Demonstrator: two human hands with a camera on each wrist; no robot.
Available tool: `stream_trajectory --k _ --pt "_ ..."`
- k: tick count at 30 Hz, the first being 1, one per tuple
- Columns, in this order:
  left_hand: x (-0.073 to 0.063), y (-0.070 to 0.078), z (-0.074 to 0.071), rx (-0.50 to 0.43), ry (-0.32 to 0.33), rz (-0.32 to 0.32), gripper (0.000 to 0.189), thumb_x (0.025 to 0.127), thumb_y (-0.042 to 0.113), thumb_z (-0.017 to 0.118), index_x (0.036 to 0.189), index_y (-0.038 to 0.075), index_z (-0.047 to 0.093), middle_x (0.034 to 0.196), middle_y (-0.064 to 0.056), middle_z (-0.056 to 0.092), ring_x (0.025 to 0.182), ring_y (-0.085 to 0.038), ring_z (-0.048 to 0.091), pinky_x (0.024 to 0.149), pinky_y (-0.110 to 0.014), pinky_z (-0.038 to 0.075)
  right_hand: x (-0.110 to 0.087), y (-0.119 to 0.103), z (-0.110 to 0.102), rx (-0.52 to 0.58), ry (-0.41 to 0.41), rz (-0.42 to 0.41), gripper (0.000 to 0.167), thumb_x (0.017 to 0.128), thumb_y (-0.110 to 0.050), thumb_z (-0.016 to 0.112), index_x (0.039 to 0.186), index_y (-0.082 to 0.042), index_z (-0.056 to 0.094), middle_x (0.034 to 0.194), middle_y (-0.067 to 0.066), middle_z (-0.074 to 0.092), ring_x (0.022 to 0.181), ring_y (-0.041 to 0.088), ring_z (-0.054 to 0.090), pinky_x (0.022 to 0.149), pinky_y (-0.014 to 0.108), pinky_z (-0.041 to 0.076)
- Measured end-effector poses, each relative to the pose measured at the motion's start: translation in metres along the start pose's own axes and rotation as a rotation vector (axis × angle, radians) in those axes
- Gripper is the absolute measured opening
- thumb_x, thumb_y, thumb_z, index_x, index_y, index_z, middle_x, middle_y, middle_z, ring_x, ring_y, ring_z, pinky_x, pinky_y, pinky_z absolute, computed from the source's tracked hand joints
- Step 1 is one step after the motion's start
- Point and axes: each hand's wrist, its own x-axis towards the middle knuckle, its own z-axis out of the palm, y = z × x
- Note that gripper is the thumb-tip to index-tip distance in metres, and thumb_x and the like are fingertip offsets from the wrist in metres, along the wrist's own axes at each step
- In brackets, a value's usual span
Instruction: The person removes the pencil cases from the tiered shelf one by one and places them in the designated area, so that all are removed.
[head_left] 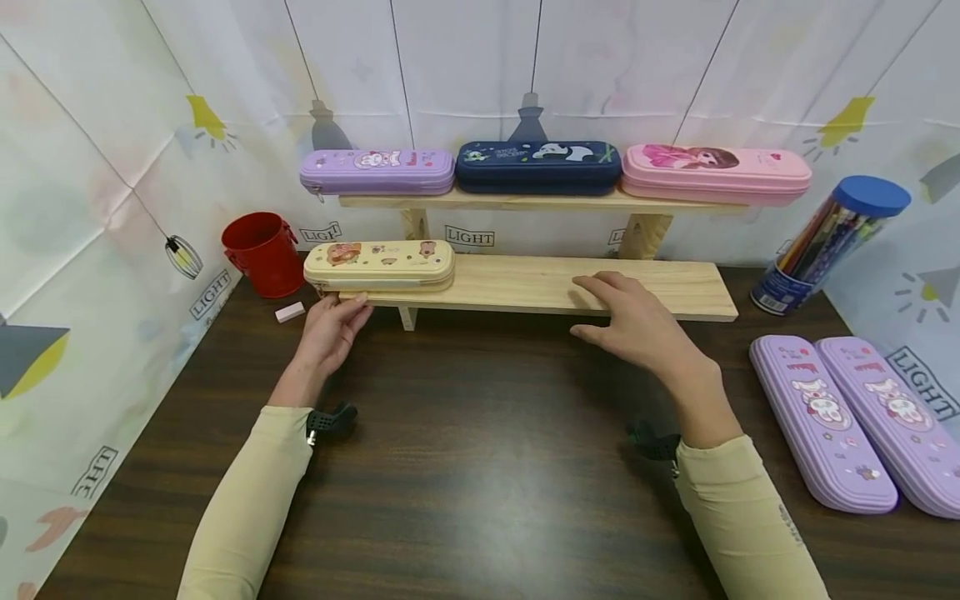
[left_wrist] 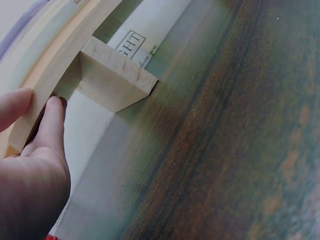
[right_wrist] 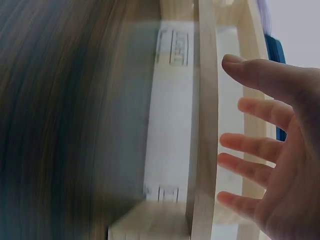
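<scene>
My left hand pinches the left end of the wooden shelf's lower board. In the left wrist view, the thumb lies against the board's front edge, with fingers underneath. Right above that hand, a cream pencil case lies on the lower board. My right hand is at the board's front, right of the middle, fingers spread and holding nothing. The upper board bears a purple pencil case, a navy pencil case with a panda and a pink pencil case.
Left of the shelf stand a red bucket and, before it, a small pale pink block. On the right are a blue-lidded tub of pencils and two purple pencil cases on the dark table. Patterned cloth hangs behind.
</scene>
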Motion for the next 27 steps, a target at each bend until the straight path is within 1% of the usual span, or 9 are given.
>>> stream_trajectory --k 7,12,19,22,25,27 --pt "-0.001 -0.001 -0.001 0.0 0.011 -0.007 0.069 0.097 0.0 0.058 0.156 0.006 0.022 0.133 -0.004 0.051 0.108 -0.005 0.067 0.104 -0.024 0.049 0.023 -0.027 0.014 0.027 0.016 -0.11 0.07 0.085 -0.035 0.077 0.146 -0.014 0.049 0.143 0.017 0.051 0.133 0.039 0.046 0.115 0.059 0.036" --pt "0.0 -0.002 -0.002 0.01 0.005 0.005 0.07 0.097 0.001 0.059 0.156 0.006 0.021 0.136 -0.005 0.05 0.109 -0.005 0.066 0.107 -0.026 0.047 0.038 -0.047 0.023 0.063 0.006 -0.131 0.07 0.086 -0.037 0.077 0.146 -0.017 0.049 0.144 0.015 0.05 0.136 0.037 0.045 0.117 0.056 0.036" --pt "-0.001 -0.002 -0.002 0.005 0.013 0.004 0.069 0.097 0.001 0.059 0.155 0.006 0.023 0.135 -0.005 0.051 0.109 -0.006 0.067 0.105 -0.025 0.048 0.057 -0.071 0.035 0.102 0.002 -0.176 0.069 0.087 -0.036 0.076 0.147 -0.019 0.048 0.148 0.013 0.048 0.139 0.035 0.043 0.119 0.053 0.035" --pt "0.0 -0.002 -0.002 0.013 0.012 0.008 0.068 0.097 0.001 0.059 0.155 0.006 0.023 0.138 -0.006 0.05 0.11 -0.006 0.066 0.106 -0.026 0.047 0.067 -0.08 0.041 0.094 0.024 -0.216 0.068 0.087 -0.035 0.074 0.148 -0.019 0.047 0.149 0.015 0.047 0.139 0.036 0.043 0.119 0.054 0.035" --pt "0.0 -0.002 -0.001 0.024 0.012 0.012 0.068 0.098 0.0 0.058 0.156 0.007 0.023 0.142 -0.007 0.048 0.113 -0.006 0.064 0.109 -0.027 0.046 0.079 -0.087 0.046 0.098 0.076 -0.263 0.067 0.087 -0.032 0.074 0.147 -0.017 0.048 0.147 0.016 0.048 0.136 0.036 0.046 0.117 0.054 0.037" --pt "0.002 -0.002 0.0 0.037 0.01 0.009 0.068 0.098 0.001 0.058 0.156 0.007 0.023 0.145 -0.007 0.046 0.116 -0.007 0.063 0.11 -0.027 0.044 0.086 -0.092 0.049 0.115 0.104 -0.279 0.066 0.086 -0.03 0.074 0.146 -0.016 0.049 0.147 0.016 0.048 0.136 0.036 0.046 0.117 0.053 0.036"
